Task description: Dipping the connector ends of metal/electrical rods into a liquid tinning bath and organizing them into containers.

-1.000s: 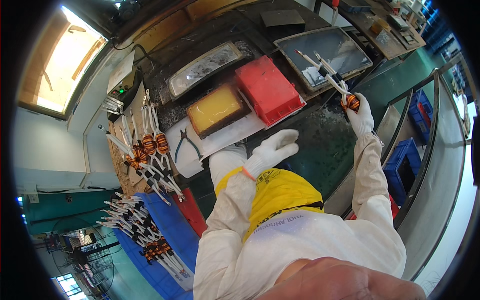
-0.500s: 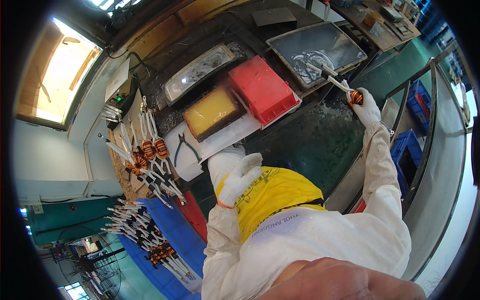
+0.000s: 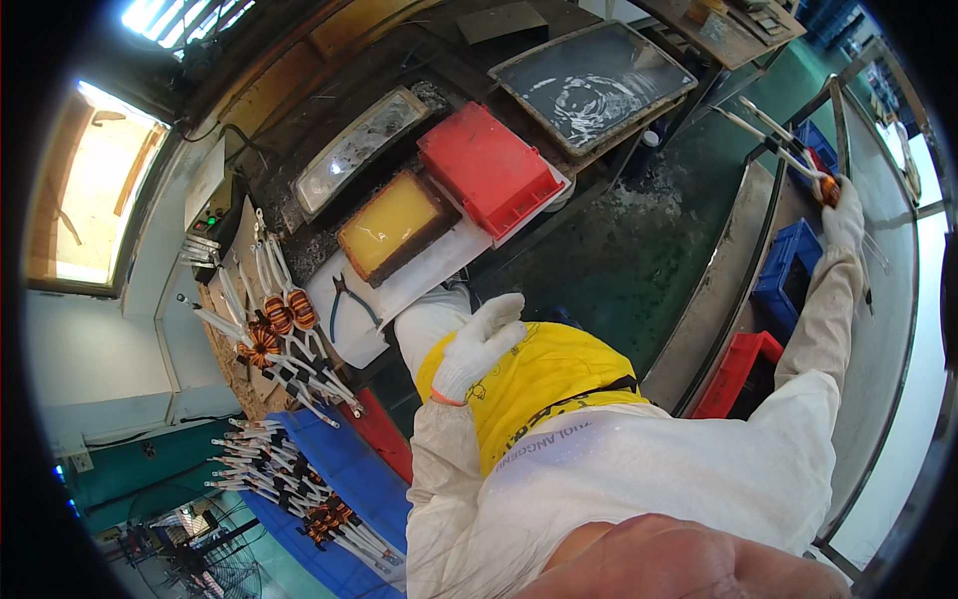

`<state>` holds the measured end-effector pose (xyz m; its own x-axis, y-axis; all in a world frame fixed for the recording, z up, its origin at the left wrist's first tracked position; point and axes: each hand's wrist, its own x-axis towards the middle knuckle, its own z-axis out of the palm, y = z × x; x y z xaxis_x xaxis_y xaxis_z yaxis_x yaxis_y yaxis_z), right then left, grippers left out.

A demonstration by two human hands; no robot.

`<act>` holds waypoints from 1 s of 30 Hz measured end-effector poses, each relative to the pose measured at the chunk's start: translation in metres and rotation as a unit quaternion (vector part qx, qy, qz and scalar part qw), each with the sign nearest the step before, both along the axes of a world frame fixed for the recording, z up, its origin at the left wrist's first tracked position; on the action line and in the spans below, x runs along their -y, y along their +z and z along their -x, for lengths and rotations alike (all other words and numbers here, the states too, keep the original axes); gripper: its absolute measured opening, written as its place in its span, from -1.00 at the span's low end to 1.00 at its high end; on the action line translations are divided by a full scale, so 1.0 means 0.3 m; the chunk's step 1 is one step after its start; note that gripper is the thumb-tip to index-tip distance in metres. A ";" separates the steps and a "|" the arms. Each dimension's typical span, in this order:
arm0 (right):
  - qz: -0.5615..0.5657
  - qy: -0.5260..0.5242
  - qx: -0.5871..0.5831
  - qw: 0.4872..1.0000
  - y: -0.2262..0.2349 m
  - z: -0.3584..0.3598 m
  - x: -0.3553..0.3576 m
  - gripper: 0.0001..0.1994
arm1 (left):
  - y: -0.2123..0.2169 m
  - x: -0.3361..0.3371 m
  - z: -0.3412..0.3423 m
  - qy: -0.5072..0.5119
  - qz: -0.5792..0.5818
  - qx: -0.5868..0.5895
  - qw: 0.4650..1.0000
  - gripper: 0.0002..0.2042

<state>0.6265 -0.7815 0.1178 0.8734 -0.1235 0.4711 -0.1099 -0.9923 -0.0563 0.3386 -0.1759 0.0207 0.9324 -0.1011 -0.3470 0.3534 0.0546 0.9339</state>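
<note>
My right hand (image 3: 844, 222), in a white glove, reaches far out to the right. It grips a copper-wound ring coil (image 3: 827, 190), whose long white leads (image 3: 768, 135) point up and to the left. Beneath that arm stands a metal-framed rack (image 3: 720, 290). My left hand (image 3: 481, 349), also gloved, rests above the yellow apron (image 3: 559, 374) with its fingers stretched out and nothing in it. To its left on a white sheet lie pliers (image 3: 342, 296) with dark handles spread. Further left, several similar coils (image 3: 261, 344) lie on the wooden bench.
A shallow tray of rippling liquid (image 3: 527, 122) stands at the back, beside an upturned red bin (image 3: 489, 165). Nearer are a block with a yellow top (image 3: 389, 230) and a long metal trough (image 3: 309, 185). A blue bin (image 3: 349, 444) holds many coils. Blue (image 3: 783, 270) and red bins (image 3: 720, 389) fill the rack.
My right hand has carried the coil from near the liquid tray out to the right, over the rack. The liquid now shows rings. My left hand stays by the apron.
</note>
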 end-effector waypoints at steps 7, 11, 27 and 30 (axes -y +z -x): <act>-0.060 -0.212 0.008 0.975 -0.166 0.260 0.622 -0.52 | -0.045 0.014 -0.012 -0.015 -0.025 -0.008 1.000 -0.53; -0.100 -0.330 0.008 0.939 -0.209 0.465 0.831 -0.44 | -0.048 0.045 -0.043 -0.056 -0.005 -0.030 0.998 -0.54; -0.142 -0.389 0.090 0.906 -0.337 0.395 0.677 -0.16 | -0.059 0.178 -0.106 -0.073 -0.053 -0.062 0.994 -0.58; -0.148 -0.402 0.030 0.903 -0.315 0.349 0.655 -0.16 | -0.045 0.200 -0.097 -0.074 -0.080 -0.069 0.992 -0.58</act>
